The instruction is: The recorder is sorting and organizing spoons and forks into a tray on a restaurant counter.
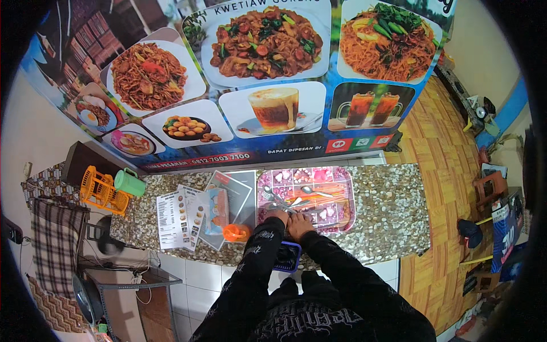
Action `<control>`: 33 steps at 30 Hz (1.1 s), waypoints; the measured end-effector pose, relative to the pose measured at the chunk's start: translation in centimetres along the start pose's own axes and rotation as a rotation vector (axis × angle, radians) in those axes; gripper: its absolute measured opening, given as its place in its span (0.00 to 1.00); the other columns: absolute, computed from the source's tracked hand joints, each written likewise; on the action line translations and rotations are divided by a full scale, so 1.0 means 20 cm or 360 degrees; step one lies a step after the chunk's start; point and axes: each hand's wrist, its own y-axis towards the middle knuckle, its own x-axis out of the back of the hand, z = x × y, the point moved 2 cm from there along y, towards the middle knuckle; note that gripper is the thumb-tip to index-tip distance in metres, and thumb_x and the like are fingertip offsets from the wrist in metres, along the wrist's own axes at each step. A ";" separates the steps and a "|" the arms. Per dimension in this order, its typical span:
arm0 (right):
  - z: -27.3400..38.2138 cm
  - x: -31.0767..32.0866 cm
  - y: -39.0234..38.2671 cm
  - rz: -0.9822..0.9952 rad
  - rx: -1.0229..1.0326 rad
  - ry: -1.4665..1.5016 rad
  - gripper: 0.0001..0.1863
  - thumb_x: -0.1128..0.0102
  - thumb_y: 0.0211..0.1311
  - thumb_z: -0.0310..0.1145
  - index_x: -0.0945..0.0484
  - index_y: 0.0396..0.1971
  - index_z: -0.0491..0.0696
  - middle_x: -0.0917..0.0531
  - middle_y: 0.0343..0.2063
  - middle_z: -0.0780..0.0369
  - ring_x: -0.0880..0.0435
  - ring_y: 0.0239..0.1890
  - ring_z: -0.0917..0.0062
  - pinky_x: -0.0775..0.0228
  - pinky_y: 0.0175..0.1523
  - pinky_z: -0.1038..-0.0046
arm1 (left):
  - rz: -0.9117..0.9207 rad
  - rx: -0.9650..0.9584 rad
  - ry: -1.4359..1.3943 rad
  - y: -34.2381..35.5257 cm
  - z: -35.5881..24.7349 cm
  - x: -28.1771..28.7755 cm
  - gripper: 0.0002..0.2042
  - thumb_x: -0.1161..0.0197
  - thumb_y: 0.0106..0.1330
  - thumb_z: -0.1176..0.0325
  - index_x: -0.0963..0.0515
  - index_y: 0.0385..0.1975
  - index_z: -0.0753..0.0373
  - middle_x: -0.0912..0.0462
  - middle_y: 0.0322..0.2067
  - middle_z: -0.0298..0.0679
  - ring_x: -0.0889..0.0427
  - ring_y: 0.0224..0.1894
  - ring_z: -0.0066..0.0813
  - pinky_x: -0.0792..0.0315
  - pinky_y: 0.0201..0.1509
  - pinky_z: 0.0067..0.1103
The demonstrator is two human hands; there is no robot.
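A pink and purple patterned tray [345, 223] lies on the stone-patterned counter, with loose cutlery on it. My left hand [277, 215] is at the tray's near left, its fingers closed beside the handles of several forks [272, 199]. Close against it, my right hand [298, 225] bends over the tray's near edge, fingers drawn together. What either hand grips is too small to make out. Spoons [306, 190] lie just beyond, along with a bundle of orange chopsticks [330, 192]. Between my forearms, a dark blue-purple basket [289, 257] shows at the counter's near edge, partly hidden.
Left of the tray lie menu sheets [171, 222], a pale blue patterned pack [217, 208] and an orange container [236, 232]. A green pitcher [130, 182] and an orange rack [102, 191] stand at the far left. A large food banner [188, 157] rises behind the counter [393, 211].
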 end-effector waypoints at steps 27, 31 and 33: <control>0.01 0.08 0.06 0.0464 0.0119 -0.0062 0.21 0.57 0.73 0.36 0.24 0.56 0.40 0.21 0.56 0.52 0.26 0.61 0.59 0.33 0.64 0.56 | 0.0138 0.0135 -0.0145 -0.06 -0.02 0.04 0.16 0.41 0.67 0.68 0.18 0.52 0.63 0.17 0.53 0.52 0.18 0.57 0.49 0.23 0.60 0.39; 0.00 0.06 0.04 0.0374 0.0135 0.0018 0.21 0.59 0.72 0.37 0.24 0.54 0.40 0.21 0.54 0.49 0.24 0.59 0.56 0.31 0.63 0.56 | 0.0153 0.0089 -0.0063 -0.07 -0.04 0.08 0.15 0.40 0.66 0.67 0.17 0.49 0.65 0.17 0.53 0.52 0.18 0.56 0.49 0.23 0.59 0.39; -0.01 0.05 0.02 0.0298 0.0135 0.0028 0.21 0.57 0.73 0.36 0.27 0.57 0.40 0.21 0.54 0.52 0.25 0.61 0.58 0.32 0.64 0.56 | 0.0183 0.0048 -0.0032 -0.07 -0.04 0.07 0.15 0.39 0.65 0.66 0.17 0.49 0.65 0.17 0.52 0.52 0.18 0.56 0.49 0.23 0.59 0.39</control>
